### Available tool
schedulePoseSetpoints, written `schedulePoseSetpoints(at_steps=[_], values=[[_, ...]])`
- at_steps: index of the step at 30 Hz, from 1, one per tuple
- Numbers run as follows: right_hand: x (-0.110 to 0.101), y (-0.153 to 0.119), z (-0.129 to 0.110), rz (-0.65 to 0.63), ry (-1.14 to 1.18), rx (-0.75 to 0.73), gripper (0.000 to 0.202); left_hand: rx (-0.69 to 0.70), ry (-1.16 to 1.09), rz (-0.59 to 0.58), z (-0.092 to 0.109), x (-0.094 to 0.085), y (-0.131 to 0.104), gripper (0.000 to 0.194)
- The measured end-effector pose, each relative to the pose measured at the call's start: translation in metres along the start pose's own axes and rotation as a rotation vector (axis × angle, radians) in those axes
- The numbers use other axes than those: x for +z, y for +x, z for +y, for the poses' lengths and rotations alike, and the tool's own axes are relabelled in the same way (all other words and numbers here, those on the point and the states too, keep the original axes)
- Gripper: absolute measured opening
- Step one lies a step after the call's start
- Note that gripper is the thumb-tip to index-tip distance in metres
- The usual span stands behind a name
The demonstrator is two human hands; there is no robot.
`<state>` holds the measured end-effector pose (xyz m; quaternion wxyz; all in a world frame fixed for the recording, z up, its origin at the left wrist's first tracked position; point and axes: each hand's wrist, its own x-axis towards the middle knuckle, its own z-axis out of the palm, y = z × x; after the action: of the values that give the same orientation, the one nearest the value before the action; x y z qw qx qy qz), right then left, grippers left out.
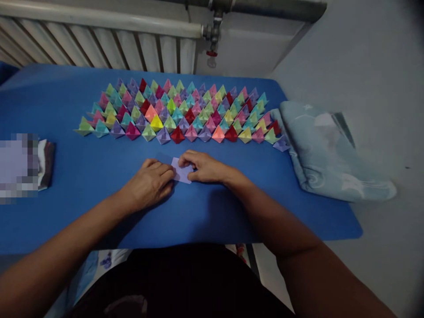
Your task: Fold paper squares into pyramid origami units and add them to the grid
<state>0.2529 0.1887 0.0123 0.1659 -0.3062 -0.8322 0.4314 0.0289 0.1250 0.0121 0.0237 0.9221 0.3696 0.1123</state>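
Lilac paper [180, 174] lies between fingers [187, 157] of the left hand [153, 180] and right hand [206, 168]

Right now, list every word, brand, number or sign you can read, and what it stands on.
No readable text in view.
Purple paper: no writing visible.
Pack at the left edge: mostly pixelated, any print unreadable.
Dark shirt: faint mark, too dim to read.
Folded blanket: pale pattern, no letters visible.

Pale purple paper [182, 176], lying flat, slightly askew on blue tabletop [258, 168], edges partly hidden.
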Motion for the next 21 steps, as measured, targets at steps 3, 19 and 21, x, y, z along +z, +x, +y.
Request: schedulePoseSetpoints(at_steps=[3, 19, 21], values=[[0.0, -0.002, 0.002, -0.005, 0.012, -0.025, 0.028, -0.037, -0.035, 0.04, -0.001, 0.003, -0.003, 0.026], [-0.003, -0.005, 0.0, -0.066, -0.004, -0.027, 0.036, -0.057, -0.125, 0.151, -0.012, 0.014, 0.0, 0.025], [-0.004, -0.005, 0.0, -0.075, -0.02, -0.044, 0.036, -0.042, -0.133, 0.179, -0.012, 0.014, 0.0, 0.025]])
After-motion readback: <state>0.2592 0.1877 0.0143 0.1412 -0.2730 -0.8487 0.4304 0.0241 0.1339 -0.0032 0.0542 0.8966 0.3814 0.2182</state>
